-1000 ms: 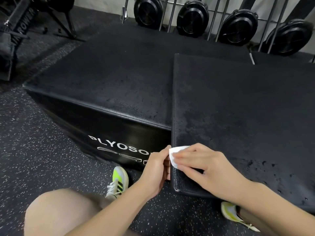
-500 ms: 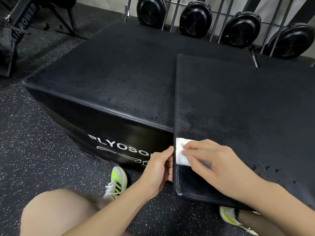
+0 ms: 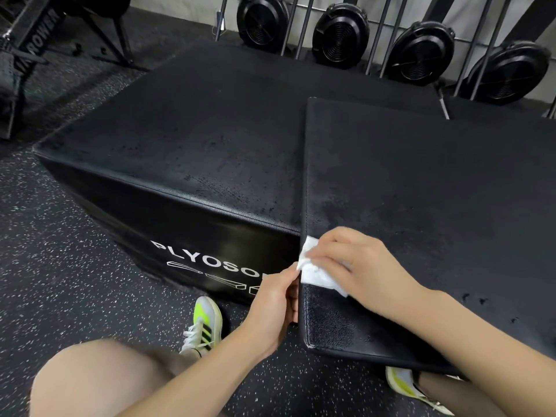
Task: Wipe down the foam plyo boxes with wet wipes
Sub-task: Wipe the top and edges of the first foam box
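Note:
Two black foam plyo boxes stand side by side on the gym floor. The near right box [image 3: 436, 188] is taller; the left box [image 3: 186, 139] carries white "PLYOSO" lettering on its front. A white wet wipe [image 3: 313, 270] lies on the near left corner of the right box's top. My right hand [image 3: 358, 266] presses flat fingers on the wipe. My left hand [image 3: 275, 305] sits at the box's left corner edge, pinching the wipe's left end between thumb and fingers.
Speckled black rubber floor [image 3: 60, 266] surrounds the boxes. Several black fan-wheel machines [image 3: 340, 34] stand on end against the back wall. A black machine frame [image 3: 30, 55] is at the far left. My knee [image 3: 99, 380] and yellow-white shoes [image 3: 204, 323] are close to the boxes.
My right hand has slid the wipe a little further onto the top along the left edge. The left hand stays at the corner.

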### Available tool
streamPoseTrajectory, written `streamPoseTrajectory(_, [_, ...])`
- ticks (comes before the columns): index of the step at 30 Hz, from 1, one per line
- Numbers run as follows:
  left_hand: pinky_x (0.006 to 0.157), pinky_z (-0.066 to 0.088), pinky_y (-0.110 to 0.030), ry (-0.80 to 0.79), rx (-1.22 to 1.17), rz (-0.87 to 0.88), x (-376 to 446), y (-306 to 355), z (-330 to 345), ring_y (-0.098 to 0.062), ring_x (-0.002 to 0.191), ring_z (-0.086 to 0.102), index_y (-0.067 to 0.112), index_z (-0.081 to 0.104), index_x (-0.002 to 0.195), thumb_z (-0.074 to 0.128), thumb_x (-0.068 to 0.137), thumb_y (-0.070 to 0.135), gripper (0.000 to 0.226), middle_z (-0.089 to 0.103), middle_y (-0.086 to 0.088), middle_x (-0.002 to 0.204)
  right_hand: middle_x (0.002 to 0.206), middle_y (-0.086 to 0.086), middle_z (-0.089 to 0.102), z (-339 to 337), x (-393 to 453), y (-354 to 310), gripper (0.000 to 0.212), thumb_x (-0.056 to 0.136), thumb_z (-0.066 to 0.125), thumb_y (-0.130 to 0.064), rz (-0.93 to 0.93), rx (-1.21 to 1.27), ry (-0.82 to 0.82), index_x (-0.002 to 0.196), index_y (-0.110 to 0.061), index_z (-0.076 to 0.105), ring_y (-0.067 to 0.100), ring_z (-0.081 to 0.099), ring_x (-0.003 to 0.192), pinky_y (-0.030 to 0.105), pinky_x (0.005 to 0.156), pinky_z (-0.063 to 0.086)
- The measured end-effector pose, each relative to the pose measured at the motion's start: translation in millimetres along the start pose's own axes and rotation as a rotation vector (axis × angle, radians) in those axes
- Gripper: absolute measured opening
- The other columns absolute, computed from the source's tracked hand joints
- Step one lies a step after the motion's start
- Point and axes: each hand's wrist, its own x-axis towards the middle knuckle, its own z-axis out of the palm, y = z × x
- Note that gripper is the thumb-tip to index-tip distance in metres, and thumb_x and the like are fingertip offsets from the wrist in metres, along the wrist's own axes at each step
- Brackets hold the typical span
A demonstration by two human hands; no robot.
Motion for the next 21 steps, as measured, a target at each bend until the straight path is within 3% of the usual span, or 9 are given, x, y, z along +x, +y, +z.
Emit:
streamPoseTrajectory(3, [0.074, 0.035, -0.045, -0.04, -0.012, -0.001, -3.3, 3.8, 2.2, -0.03, 0.085, 0.047, -0.011, 0.061, 0.107, 0.055, 0.094, 0.05, 0.063, 0.055, -0.016, 0.096, 0.106, -0.016, 0.058, -2.6, -19.9, -8.2, 0.023, 0.097, 0.058, -0.039, -0.085, 0.018, -0.11, 0.111, -0.03, 0.075, 0.003, 0.055, 0.098, 0.011, 0.087, 0.04])
streamPoseTrajectory(5, [0.061, 0.037, -0.035, -0.018, 0.019, -0.002, 0.2, 1.3, -0.8, -0.025, 0.068, 0.043, -0.003, 0.062, 0.1, 0.049, 0.101, 0.043, 0.047, 0.05, -0.012, 0.077, 0.11, -0.02, 0.055, -3.7, -22.9, -3.7, 0.028, 0.097, 0.055, -0.043, -0.087, 0.002, -0.098, 0.113, -0.031, 0.075, 0.005, 0.054, 0.101, 0.012, 0.089, 0.04])
streamPoseTrajectory(7, [0.049, 0.028, -0.024, -0.012, 0.039, 0.007, 3.0, -0.1, -2.5, -0.013, 0.056, 0.034, 0.007, 0.058, 0.096, 0.044, 0.104, 0.034, 0.031, 0.043, -0.001, 0.064, 0.111, -0.021, 0.053, -1.1, -21.5, 2.6, 0.028, 0.097, 0.055, -0.042, -0.059, -0.001, -0.058, 0.114, -0.031, 0.074, 0.004, 0.052, 0.103, 0.011, 0.092, 0.038])
streamPoseTrajectory(12, [0.045, 0.028, -0.022, -0.004, 0.051, -0.011, 4.6, -1.5, -3.4, -0.012, 0.055, 0.034, 0.009, 0.06, 0.095, 0.044, 0.104, 0.03, 0.028, 0.044, -0.002, 0.067, 0.107, -0.018, 0.056, 4.9, -11.4, 5.8, 0.023, 0.1, 0.053, -0.041, -0.064, -0.026, -0.061, 0.111, -0.033, 0.071, 0.008, 0.053, 0.101, 0.015, 0.091, 0.039])
streamPoseTrajectory(14, [0.047, 0.028, -0.024, 0.009, 0.035, -0.027, 3.6, 0.4, -2.3, -0.013, 0.058, 0.034, 0.01, 0.06, 0.096, 0.045, 0.104, 0.033, 0.028, 0.043, -0.004, 0.07, 0.103, -0.016, 0.057, 2.3, -2.9, 7.0, 0.015, 0.1, 0.058, -0.031, -0.113, -0.054, -0.06, 0.106, -0.036, 0.071, 0.012, 0.055, 0.096, 0.015, 0.089, 0.039])
streamPoseTrajectory(16, [0.05, 0.028, -0.025, 0.006, 0.016, -0.024, 3.7, 1.0, -1.7, -0.016, 0.061, 0.034, 0.012, 0.058, 0.099, 0.05, 0.101, 0.037, 0.026, 0.041, -0.008, 0.075, 0.102, -0.016, 0.056, -1.3, 11.6, 14.2, 0.02, 0.096, 0.066, -0.016, -0.156, -0.134, -0.005, 0.102, -0.034, 0.073, 0.012, 0.054, 0.093, 0.01, 0.09, 0.036])
streamPoseTrajectory(19, [0.061, 0.035, -0.033, 0.024, -0.03, -0.034, 5.5, 3.4, 0.1, -0.023, 0.069, 0.037, 0.013, 0.056, 0.097, 0.063, 0.087, 0.045, 0.035, 0.042, -0.013, 0.086, 0.099, -0.014, 0.06, -8.3, 29.5, 22.2, 0.016, 0.096, 0.065, -0.026, 0.017, -0.05, 0.03, 0.103, -0.035, 0.076, 0.008, 0.057, 0.096, 0.016, 0.089, 0.042])
streamPoseTrajectory(21, [0.07, 0.038, -0.041, 0.048, -0.072, -0.031, 6.2, 5.0, 2.4, -0.028, 0.077, 0.039, 0.011, 0.058, 0.099, 0.062, 0.087, 0.042, 0.034, 0.045, -0.013, 0.095, 0.097, -0.009, 0.06, -7.0, 25.4, 18.2, 0.016, 0.098, 0.061, -0.032, -0.005, -0.032, -0.014, 0.102, -0.032, 0.076, 0.01, 0.058, 0.095, 0.017, 0.086, 0.043])
